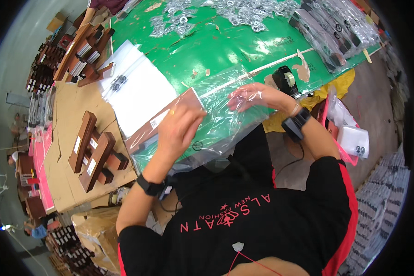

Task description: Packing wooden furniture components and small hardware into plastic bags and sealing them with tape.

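A flat brown wooden board (139,139) with a white label lies slantwise at the near edge of the green table, partly inside a clear plastic bag (227,131). My left hand (178,130) is over the board, with its fingers curled in and closed; what they pinch, if anything, is hidden. My right hand (257,97) rests at the bag's right part, its fingers stretched out and touching the film. Whether that hand is inside or on top of the bag I cannot tell. A stack of flat white bags (145,85) lies beyond the board.
A black tape dispenser (287,80) stands right of my right hand. Brown wooden parts (94,152) sit on cardboard at the left, with more (83,55) behind. Small bagged rings (244,14) and wrapped boards (329,30) lie at the far side. Another person's sleeve (106,4) shows top left.
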{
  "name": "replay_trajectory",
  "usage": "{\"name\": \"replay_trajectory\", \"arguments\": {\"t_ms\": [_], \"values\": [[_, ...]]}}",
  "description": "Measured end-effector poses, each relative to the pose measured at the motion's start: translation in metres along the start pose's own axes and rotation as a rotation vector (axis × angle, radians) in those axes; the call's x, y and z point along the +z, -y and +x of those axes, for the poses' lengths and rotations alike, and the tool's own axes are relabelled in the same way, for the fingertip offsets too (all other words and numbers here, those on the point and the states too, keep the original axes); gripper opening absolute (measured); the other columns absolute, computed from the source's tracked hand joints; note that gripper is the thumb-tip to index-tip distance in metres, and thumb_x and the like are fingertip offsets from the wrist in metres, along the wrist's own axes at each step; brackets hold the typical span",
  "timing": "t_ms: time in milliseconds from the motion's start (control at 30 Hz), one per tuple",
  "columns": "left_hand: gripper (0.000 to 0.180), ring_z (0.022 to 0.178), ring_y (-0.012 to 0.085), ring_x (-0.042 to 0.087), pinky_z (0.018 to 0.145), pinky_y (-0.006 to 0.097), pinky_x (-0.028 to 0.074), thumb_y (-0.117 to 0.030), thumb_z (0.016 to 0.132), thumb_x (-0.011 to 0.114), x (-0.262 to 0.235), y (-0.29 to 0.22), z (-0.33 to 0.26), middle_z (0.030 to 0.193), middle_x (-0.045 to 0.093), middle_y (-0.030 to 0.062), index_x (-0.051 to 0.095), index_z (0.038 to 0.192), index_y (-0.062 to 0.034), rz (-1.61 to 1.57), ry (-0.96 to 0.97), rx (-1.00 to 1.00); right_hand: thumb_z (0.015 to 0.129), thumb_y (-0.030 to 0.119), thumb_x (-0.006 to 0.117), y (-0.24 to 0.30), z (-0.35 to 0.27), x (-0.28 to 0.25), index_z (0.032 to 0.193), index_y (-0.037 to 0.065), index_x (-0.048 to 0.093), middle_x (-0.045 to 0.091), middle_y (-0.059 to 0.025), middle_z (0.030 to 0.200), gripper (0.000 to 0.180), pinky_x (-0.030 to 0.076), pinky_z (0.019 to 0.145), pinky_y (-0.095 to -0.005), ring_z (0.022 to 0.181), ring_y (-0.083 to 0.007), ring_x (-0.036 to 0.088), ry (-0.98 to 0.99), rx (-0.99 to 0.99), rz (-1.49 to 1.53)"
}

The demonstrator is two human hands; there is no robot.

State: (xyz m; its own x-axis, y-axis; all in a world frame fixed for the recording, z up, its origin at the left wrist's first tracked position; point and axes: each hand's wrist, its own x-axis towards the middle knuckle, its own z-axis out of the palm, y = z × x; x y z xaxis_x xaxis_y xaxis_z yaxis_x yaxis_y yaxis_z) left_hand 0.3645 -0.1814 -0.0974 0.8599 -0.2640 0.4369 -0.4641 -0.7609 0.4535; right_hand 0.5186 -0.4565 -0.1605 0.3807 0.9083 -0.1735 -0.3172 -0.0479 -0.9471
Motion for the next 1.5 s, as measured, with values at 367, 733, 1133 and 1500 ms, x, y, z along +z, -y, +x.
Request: {"name": "replay_trajectory", "arguments": {"t_ms": [367,733,1133,1500], "values": [[0.031,0.09,0.0254,0.059,0.074,0.037,0.051,-0.011,0.086,0.07,0.078,0.043,-0.05,0.101,0.062,0.0028,0.07,0.116,-0.0153,0.121,0.062,-0.011,0.091,0.004,0.068,-0.055,-0.059,0.025,0.121,0.0,0.06,0.065,-0.0006,0.071,0.031,0.047,0.059,-0.0251,0.063,-0.0085,0.06,-0.645,-0.003,-0.543],[0.04,0.09,0.0264,0.056,0.076,0.039,0.05,-0.013,0.087,0.067,0.083,0.041,-0.045,0.101,0.058,0.0037,0.067,0.127,-0.0203,0.124,0.095,-0.018,0.091,0.011,0.071,-0.068,-0.072,0.047,0.087,-0.001,0.069,0.063,0.001,0.078,0.013,0.044,0.067,-0.0231,0.071,-0.0053,0.056,-1.016,-0.297,-0.454],[0.045,0.091,0.0262,0.056,0.075,0.04,0.048,-0.011,0.087,0.067,0.084,0.042,-0.046,0.101,0.058,0.0047,0.067,0.131,-0.0199,0.139,0.121,0.001,0.082,0.013,0.076,0.0,-0.001,-0.019,0.131,0.012,0.061,0.066,-0.0091,0.104,0.052,0.054,0.075,-0.0331,0.085,-0.0206,0.064,-1.007,-0.337,-1.043],[0.043,0.091,0.0271,0.054,0.078,0.04,0.047,-0.009,0.089,0.065,0.087,0.04,-0.044,0.102,0.057,0.0065,0.067,0.131,-0.0185,0.149,0.127,-0.003,0.085,0.026,0.074,-0.029,0.086,-0.076,0.108,0.007,0.07,0.066,-0.0033,0.079,0.03,0.053,0.067,-0.0334,0.066,-0.0203,0.064,-0.886,-0.316,-0.624]]}}
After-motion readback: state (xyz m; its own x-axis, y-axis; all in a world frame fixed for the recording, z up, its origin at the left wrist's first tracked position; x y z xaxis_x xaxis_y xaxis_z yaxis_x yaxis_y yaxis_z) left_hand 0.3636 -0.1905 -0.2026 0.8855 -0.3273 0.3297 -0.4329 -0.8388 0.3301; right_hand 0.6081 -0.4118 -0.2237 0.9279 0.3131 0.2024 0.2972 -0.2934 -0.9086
